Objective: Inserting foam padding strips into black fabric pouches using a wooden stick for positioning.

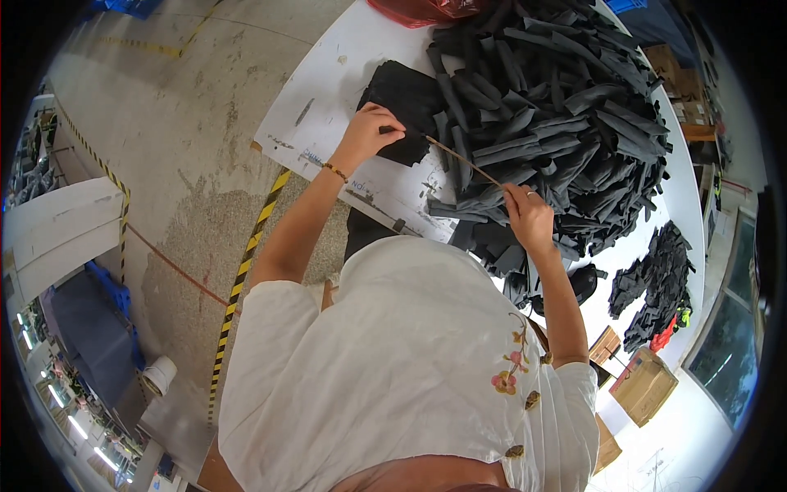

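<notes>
My left hand (373, 133), with a bead bracelet on its wrist, pinches a narrow black fabric strip (392, 129) at one end of a thin brown stick (463, 161). The stick slants down to the right into my right hand (529, 215), whose fingers are closed on its other end. Both hands work over a white table (328, 90). Right behind them is a big heap of black fabric strips (549, 107). A flat stack of black pieces (406, 94) lies just beyond my left hand.
A red bag (418, 10) sits at the table's far end. A smaller pile of black pieces (656, 279) lies to the right. Cardboard boxes (643, 381) stand on the floor at lower right. Yellow-black tape (242, 275) runs along the concrete floor, with a white roll (160, 375) at left.
</notes>
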### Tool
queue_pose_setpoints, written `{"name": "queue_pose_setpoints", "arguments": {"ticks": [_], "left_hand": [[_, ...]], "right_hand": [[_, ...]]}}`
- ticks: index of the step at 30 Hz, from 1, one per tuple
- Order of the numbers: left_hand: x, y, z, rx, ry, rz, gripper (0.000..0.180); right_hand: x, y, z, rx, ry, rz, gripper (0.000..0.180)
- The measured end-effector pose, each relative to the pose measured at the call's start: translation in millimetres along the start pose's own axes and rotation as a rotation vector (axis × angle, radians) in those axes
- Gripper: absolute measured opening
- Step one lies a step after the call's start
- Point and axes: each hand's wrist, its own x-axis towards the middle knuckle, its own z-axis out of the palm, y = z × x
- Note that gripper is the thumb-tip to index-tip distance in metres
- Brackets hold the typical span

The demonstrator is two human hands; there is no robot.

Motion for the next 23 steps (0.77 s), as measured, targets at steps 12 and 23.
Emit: {"name": "queue_pose_setpoints", "arguments": {"ticks": [12,23], "left_hand": [[0.4,103.4,9.9,0.129,0.116,0.252,0.029],[-19.7,75.1,65.7,-1.872,0.549,-0.752,0.023]], "right_hand": [[21.2,-35.2,63.2,0.472,-0.073,0.147,0.025],[19.5,-87.5,91.9,0.641,-0.064,0.418,0.018]]}}
